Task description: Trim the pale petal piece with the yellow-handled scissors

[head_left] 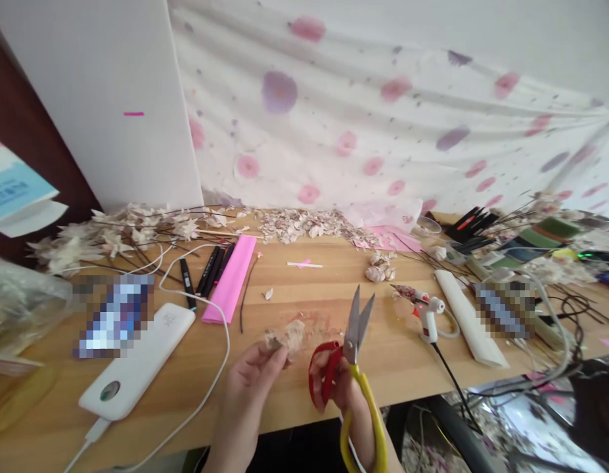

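- My right grip [336, 387] wrapped around yellow-and-red scissors [352, 338], blades spread, tips pointing up
- My left grip [248, 384] pinching a pale flaky clump [287, 338] between fingers and thumb
- Clump sits just beside the blades, not touching, held above the wooden worktop [284, 289]
- Clump looks ragged, papery, petal-like, faint pink tinge
- On worktop: white power bank [136, 361] left of my hands, pink strip [229, 279] ahead, hot glue gun [429, 315] right, heap of pale flakes [309, 226] beyond
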`<state>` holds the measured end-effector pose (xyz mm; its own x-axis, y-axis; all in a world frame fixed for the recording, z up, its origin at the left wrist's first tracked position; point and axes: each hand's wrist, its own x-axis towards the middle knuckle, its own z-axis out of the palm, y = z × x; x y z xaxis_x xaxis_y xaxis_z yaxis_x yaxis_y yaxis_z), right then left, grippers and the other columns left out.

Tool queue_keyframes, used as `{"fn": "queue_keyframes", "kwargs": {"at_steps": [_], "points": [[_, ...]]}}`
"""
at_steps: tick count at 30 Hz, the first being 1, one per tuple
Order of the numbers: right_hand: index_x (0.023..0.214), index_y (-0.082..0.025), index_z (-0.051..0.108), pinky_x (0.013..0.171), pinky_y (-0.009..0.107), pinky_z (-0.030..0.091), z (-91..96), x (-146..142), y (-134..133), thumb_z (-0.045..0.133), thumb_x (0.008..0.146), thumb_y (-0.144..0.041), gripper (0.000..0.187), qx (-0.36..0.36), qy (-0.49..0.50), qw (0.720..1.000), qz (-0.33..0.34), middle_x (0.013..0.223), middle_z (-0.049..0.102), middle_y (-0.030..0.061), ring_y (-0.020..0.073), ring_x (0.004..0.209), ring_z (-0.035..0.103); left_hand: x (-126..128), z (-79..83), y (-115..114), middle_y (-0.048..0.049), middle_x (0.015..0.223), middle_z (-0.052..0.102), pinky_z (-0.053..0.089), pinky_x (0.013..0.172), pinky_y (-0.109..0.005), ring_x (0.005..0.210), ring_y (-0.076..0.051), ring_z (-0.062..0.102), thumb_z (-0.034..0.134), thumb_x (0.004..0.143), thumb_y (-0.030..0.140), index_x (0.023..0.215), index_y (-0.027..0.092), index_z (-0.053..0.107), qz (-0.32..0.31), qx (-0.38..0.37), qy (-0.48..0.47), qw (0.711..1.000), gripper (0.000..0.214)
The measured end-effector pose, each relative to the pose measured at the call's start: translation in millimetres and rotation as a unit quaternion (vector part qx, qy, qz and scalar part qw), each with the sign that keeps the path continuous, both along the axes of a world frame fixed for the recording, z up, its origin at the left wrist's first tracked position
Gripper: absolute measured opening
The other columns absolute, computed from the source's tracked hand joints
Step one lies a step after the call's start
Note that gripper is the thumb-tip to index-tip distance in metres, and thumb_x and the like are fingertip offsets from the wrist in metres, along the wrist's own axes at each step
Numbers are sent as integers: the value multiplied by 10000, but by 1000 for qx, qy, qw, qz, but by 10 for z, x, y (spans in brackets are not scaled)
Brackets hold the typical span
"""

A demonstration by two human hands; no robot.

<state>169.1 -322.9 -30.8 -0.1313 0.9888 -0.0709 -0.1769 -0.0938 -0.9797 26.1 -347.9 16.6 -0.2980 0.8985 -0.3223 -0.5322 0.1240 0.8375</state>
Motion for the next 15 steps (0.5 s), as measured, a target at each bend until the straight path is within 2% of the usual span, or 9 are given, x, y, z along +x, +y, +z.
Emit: {"fn": "queue_keyframes", "kwargs": {"at_steps": [2,4,7,10,12,15], "points": [[752,-214,610,342,221,352,-11,55,-57,520,890,-815,623,-21,-17,1000,15,598,575,-2,134,420,483,-11,103,25,-57,823,808,562,788,-235,788,-167,722,956,584,483,813,180,832,23,-7,-34,999,399],[772,-213,632,370,219,379,9,128,-121,426,935,-816,658,-33,-38,998,31,626,604,13,142,453,513,-10,209,66,-48,776,806,576,800,-236,770,-165,736,981,527,483,751,184,823,34,0,-67,997,405],[794,-219,662,455,241,445,56,225,-211,488,926,-800,620,-35,-80,995,51,654,628,18,164,527,564,4,327,107,-57,747,805,594,815,-258,756,-174,747,989,502,489,714,175,810,30,14,-97,995,419],[841,-237,667,570,277,493,68,258,-263,549,893,-803,580,-19,-195,978,67,710,653,23,207,633,611,25,362,93,-86,790,811,603,831,-294,783,-204,754,974,538,494,742,156,810,24,21,-89,995,428],[854,-241,651,619,293,494,55,249,-276,518,893,-821,596,0,-278,957,82,719,660,23,224,665,613,39,348,63,-86,787,807,603,819,-295,787,-211,753,957,571,497,739,154,804,31,21,-65,997,412],[868,-231,622,629,298,462,42,234,-276,419,898,-863,665,12,-329,938,105,711,654,26,226,658,590,56,315,21,-77,781,805,600,785,-266,766,-200,746,945,592,503,758,160,815,41,16,-42,998,402]]}}
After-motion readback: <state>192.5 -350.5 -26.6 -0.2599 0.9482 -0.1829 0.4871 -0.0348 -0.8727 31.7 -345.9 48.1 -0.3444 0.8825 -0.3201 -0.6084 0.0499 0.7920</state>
